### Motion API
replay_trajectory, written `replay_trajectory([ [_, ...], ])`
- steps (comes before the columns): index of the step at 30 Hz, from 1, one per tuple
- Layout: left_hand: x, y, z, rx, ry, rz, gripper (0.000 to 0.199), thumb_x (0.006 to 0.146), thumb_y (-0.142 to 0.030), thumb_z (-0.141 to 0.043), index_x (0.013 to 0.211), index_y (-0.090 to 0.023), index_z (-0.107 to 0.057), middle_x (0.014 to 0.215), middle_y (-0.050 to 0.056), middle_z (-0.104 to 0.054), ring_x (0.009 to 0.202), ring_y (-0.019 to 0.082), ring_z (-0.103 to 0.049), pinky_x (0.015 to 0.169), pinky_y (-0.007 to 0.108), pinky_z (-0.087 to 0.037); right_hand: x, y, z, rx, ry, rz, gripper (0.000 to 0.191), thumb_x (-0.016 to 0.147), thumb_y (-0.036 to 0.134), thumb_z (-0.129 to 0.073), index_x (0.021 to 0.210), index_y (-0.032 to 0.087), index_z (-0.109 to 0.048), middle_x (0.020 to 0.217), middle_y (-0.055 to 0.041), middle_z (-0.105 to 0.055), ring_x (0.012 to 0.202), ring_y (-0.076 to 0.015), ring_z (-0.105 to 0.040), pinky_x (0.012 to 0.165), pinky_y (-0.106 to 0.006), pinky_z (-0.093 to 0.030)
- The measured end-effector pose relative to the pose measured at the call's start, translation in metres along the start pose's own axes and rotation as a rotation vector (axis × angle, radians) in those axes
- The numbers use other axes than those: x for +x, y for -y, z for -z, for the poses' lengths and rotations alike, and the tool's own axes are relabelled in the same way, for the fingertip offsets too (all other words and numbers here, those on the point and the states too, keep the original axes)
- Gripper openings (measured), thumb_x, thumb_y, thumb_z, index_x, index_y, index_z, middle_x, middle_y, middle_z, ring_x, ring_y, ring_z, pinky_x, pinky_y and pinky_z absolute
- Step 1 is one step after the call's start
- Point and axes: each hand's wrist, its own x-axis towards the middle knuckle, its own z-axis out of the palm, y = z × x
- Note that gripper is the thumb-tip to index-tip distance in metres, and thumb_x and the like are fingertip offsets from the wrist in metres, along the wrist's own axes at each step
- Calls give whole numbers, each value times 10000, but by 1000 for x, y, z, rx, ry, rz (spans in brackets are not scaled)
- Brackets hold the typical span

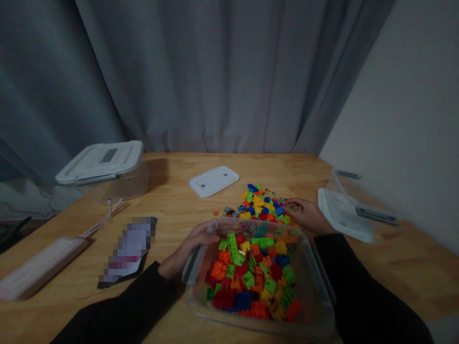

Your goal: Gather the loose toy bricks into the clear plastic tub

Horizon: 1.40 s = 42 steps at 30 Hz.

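"Where do we see the left hand (197, 240)?"
"Left of the frame's centre, gripping the upper-left corner of a clear rectangular plastic bin (315, 296). We find that bin at lower centre, with multicoloured plastic bricks (256, 277) inside."
"And the right hand (304, 215)?"
"Right of centre, fingers at a multicoloured brick heap (260, 203); we cannot tell whether they hold 1."

dim, muted light | grey pleated fabric curtain (222, 71) darkest upper left | soft shadow right of white-lidded clear plastic box (134, 184), left | multicoloured plastic bricks (257, 278), lower centre, slightly soft | wide-angle stretch toward side edges | mosaic over black-edged flat rectangular object (129, 251), lower left
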Motion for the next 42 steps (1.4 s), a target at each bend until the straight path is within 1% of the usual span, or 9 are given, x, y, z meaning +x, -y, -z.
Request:
replay_trajectory([
  [7,0,1,-2,-28,-9,-8,517,789,-149,-591,1292,-194,-704,1396,122,-683,1351,351,-567,1204,543,-282,0,5,1,3,-52,-7,292,892,411,-635,1007,178,-769,974,-86,-793,776,-211,-692,738,-348,-553],
  [14,-1,2,0,-10,-9,-5,531,794,-162,-580,1313,-184,-689,1416,125,-667,1341,354,-569,1212,561,-263,-2,6,-1,89,-103,-9,305,894,440,-659,1019,178,-753,943,-83,-787,827,-225,-718,776,-355,-580],
  [17,-1,3,0,7,0,-7,537,790,-161,-586,1316,-184,-687,1420,124,-664,1348,352,-562,1219,556,-251,-1,7,-3,188,-139,-22,296,878,448,-693,1021,195,-747,964,-81,-787,898,-240,-731,833,-378,-591],
  [20,-1,5,3,12,-20,3,523,797,-170,-590,1310,-186,-690,1398,121,-679,1333,356,-573,1205,552,-280,-1,10,-5,374,-161,-58,313,841,464,-745,1012,202,-743,980,-82,-786,930,-242,-735,886,-397,-597],
  [25,-2,7,5,-4,-18,9,525,807,-177,-586,1323,-194,-679,1405,117,-674,1342,354,-566,1196,544,-299,-3,21,1,621,-161,-104,329,783,466,-811,978,207,-753,963,-78,-789,924,-231,-730,888,-390,-602],
  [31,-1,5,3,-3,-32,20,523,802,-175,-593,1318,-181,-681,1413,131,-665,1340,358,-564,1210,561,-260,-9,29,9,762,-98,-123,308,791,428,-828,1010,220,-770,1022,-62,-787,972,-198,-715,912,-331,-568],
  [34,-1,6,3,-2,-23,9,527,804,-161,-575,1321,-170,-679,1427,133,-654,1353,343,-555,1233,546,-218,-11,28,7,841,-19,-105,289,815,399,-818,1040,224,-771,1057,-62,-783,982,-183,-712,906,-307,-555],
  [36,-1,6,2,-15,-10,7,536,813,-151,-559,1336,-173,-668,1436,134,-648,1357,339,-554,1231,546,-224,-13,28,5,884,40,-100,278,817,380,-819,1044,227,-772,1066,-61,-781,973,-174,-709,890,-294,-550],
  [42,-1,7,0,-30,-32,-10,541,795,-153,-568,1325,-171,-675,1423,134,-658,1370,357,-543,1214,566,-255,-18,31,4,919,126,-100,196,786,360,-844,939,245,-802,959,-33,-783,869,-155,-710,782,-262,-547],
])
